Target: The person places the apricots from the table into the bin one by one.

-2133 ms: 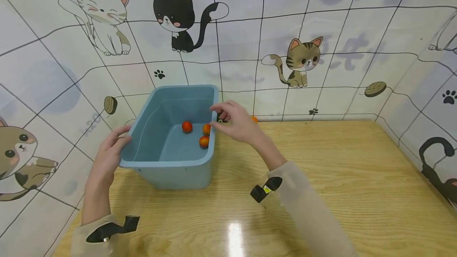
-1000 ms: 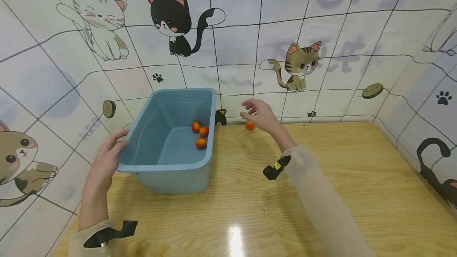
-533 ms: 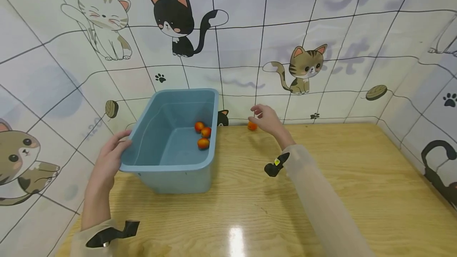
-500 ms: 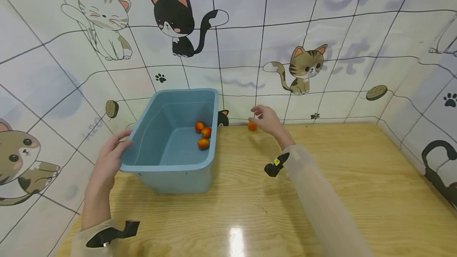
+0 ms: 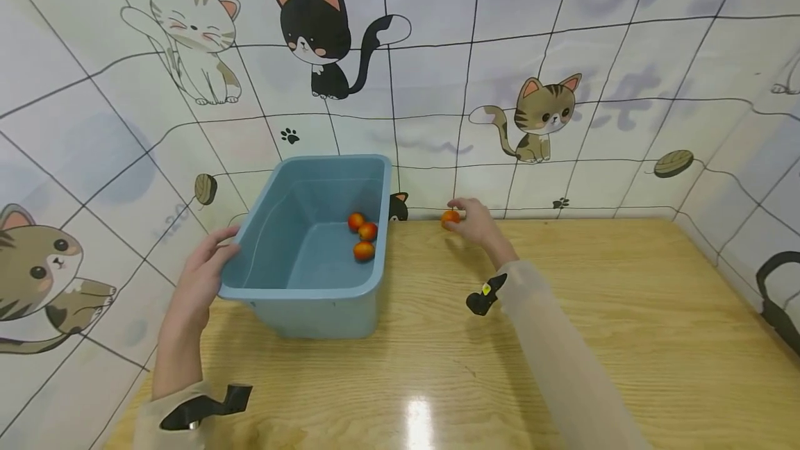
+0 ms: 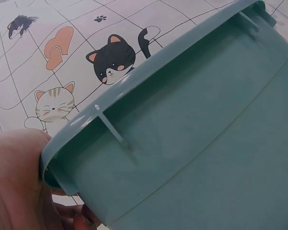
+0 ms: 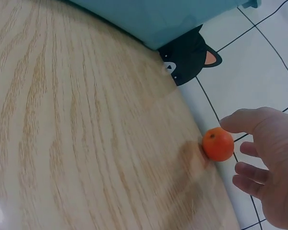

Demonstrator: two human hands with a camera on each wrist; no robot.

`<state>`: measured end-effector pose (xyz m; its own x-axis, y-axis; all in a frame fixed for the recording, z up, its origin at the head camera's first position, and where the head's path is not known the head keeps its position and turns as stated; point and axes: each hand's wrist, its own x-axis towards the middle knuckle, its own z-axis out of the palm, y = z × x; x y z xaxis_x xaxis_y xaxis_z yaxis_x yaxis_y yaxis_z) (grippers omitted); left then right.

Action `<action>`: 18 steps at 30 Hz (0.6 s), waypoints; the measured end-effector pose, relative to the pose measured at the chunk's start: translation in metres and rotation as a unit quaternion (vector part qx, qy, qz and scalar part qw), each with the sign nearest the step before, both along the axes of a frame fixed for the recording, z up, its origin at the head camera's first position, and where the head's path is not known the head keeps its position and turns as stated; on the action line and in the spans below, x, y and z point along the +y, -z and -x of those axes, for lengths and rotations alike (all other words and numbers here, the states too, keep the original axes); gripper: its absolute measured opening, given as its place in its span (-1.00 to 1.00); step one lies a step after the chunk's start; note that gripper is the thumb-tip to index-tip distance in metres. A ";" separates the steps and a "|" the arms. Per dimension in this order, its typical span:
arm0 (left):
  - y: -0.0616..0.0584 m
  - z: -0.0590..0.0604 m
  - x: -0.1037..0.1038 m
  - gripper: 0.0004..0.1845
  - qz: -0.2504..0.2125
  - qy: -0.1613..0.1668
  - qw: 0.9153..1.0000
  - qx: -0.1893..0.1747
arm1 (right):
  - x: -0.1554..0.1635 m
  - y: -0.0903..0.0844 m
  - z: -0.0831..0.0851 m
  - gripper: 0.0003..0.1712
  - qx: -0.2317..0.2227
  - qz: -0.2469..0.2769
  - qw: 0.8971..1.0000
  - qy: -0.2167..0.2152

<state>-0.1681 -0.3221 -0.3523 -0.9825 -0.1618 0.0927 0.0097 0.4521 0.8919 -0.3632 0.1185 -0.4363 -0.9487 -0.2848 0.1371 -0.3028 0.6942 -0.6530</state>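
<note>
My left hand [image 5: 203, 273] grips the left rim of a blue plastic tub [image 5: 328, 312]. In the left wrist view its fingers [image 6: 77, 218] curl below the rim, against the tub's outer wall. Three orange-red cherry tomatoes lie close together inside, along the right wall; the nearest tomato [image 5: 364, 251] sits a little apart. To the right of the tub, my right hand [image 5: 478, 224] pinches another cherry tomato [image 5: 451, 218] between thumb and forefinger at the table's back edge. In the right wrist view this tomato [image 7: 218, 144] is by the wall with the thumb at its top; the forefinger is hidden.
A wooden table [image 5: 594, 311] meets a wall covering [image 5: 431, 89] printed with cartoon cats along its back. The same covering rises at the left and right sides. The tub stands near the back left corner.
The right hand has moved from above the tub's right rim to the lone tomato and closed on it. Inside, the tomatoes have rolled closer together. The left hand has stayed on the rim.
</note>
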 end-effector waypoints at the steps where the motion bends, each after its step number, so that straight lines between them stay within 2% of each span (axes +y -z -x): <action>1: 0.000 0.000 0.000 -0.45 0.001 0.001 1.000 0.000 | 0.000 0.001 -0.001 -0.45 -0.001 -0.004 1.000 0.001; 6: 0.000 -0.001 0.001 -0.45 -0.002 0.002 1.000 -0.006 | -0.002 0.011 -0.003 -0.40 -0.009 -0.032 0.999 0.002; 10: 0.000 -0.002 0.002 -0.44 -0.003 0.002 1.000 -0.005 | -0.002 0.016 -0.004 -0.38 -0.004 -0.034 0.999 0.008; 18: -0.001 -0.003 0.001 -0.44 0.001 0.004 1.000 -0.002 | -0.003 0.020 -0.004 -0.65 0.009 -0.021 0.999 0.029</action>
